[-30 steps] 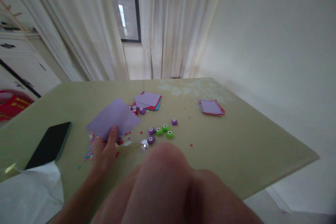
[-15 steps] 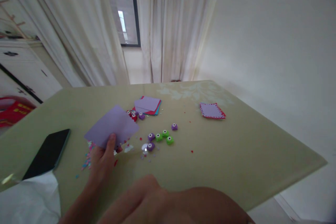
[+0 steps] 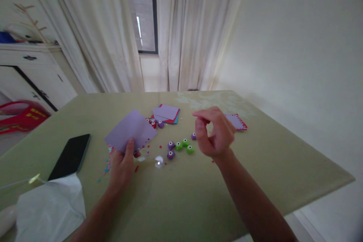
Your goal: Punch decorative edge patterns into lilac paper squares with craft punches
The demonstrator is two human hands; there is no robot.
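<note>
My left hand (image 3: 121,164) grips a plain purple square of paper (image 3: 133,130) near its lower edge, thumb on top. Raised over the table's middle right, my right hand (image 3: 215,132) has its fingers curled and the thumb close to the index finger, with nothing visible in it. Below and left of it lie several small eye-topped pieces that look like craft punches, among them a green one (image 3: 185,142) and a purple one (image 3: 170,155). The right hand partly hides a stack of square papers with patterned red edges (image 3: 236,121).
A pile of purple, red and blue paper (image 3: 167,112) lies farther back, beside red and purple eye-topped pieces (image 3: 153,124). Paper bits (image 3: 107,167) are scattered about the left hand. At left are a black phone (image 3: 69,157) and a crumpled white sheet (image 3: 53,211).
My right hand has risen from the bottom edge and reached forward to the right over the table. The left hand still holds the purple paper. The view has shifted slightly left.
</note>
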